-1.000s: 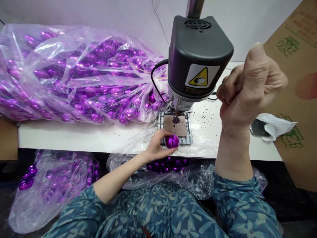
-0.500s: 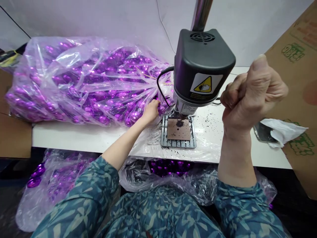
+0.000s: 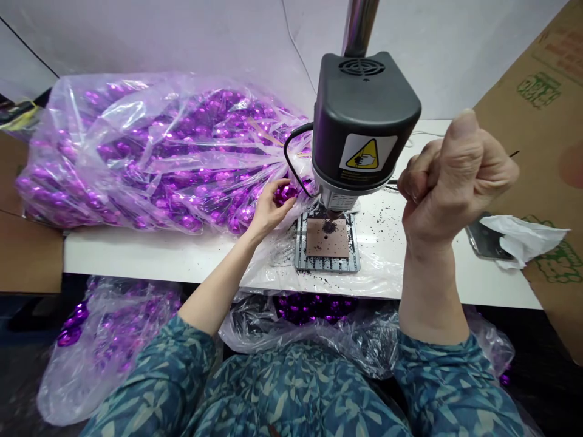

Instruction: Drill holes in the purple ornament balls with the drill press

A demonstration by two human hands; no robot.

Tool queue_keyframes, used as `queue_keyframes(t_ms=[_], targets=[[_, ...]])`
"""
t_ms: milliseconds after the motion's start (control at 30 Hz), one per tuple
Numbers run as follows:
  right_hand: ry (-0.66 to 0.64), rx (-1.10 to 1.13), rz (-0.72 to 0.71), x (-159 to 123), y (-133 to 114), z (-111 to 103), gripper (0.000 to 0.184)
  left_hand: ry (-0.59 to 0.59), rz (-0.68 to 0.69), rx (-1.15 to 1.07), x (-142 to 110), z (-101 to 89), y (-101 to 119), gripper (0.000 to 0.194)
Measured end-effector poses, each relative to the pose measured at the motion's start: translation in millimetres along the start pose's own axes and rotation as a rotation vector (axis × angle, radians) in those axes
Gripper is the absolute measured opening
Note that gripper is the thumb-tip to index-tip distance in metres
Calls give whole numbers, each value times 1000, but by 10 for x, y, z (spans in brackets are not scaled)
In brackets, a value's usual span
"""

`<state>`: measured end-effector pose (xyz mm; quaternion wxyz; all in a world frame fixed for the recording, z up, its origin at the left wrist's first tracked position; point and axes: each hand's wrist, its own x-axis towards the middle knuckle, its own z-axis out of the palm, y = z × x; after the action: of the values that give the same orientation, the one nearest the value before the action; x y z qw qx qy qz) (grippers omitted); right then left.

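Note:
My left hand [image 3: 272, 209] is curled around a shiny purple faceted ball [image 3: 285, 193], thumb and fingers on either side of it. It is at the gathered end of a large clear plastic bag [image 3: 150, 161] full of similar balls. A dark grey drill press [image 3: 367, 115] with a yellow warning label stands to its right. Beneath the drill, a brown square board [image 3: 328, 246] with a small hole lies on a slotted metal base [image 3: 299, 258]. My right hand [image 3: 460, 179] is closed in a fist beside the drill, around its lever, which the fingers mostly hide.
Dark shavings [image 3: 380, 221] lie over the base and the white table [image 3: 136, 252]. A phone [image 3: 485, 240] and a crumpled tissue [image 3: 523, 237] are at the right. Cardboard boxes [image 3: 542, 176] flank both sides. More plastic bags [image 3: 109, 340] with purple balls hang or lie below the table edge.
My left hand has turned and opened its grip to show the purple ball between its fingers. My right fist stays beside the drill, and the view has shifted slightly.

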<state>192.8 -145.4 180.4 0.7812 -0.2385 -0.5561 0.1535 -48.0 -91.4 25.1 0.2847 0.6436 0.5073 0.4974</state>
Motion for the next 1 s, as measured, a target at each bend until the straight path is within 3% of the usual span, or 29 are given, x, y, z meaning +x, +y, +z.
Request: queue_keyframes(t_ms=[167, 267, 367, 467, 633, 1000], targets=[[14, -16, -46, -14, 22, 11, 60, -204, -278, -517, -451, -79, 180, 57], [6, -26, -60, -18, 40, 16, 60, -291, -350, -672, -630, -7, 215, 66], [1, -40, -56, -12, 49, 7, 63, -327, -416, -757, -733, 88, 198, 61], [0, -28, -48, -2, 64, -4, 64, -260, -439, -734, -773, 192, 118, 62], [4, -18, -50, 1, 88, -2, 64, -97, -329, -618, -712, 382, -27, 68], [-9, -98, -51, -24, 55, 2, 61, -220, -176, -412, -648, 653, -90, 64]])
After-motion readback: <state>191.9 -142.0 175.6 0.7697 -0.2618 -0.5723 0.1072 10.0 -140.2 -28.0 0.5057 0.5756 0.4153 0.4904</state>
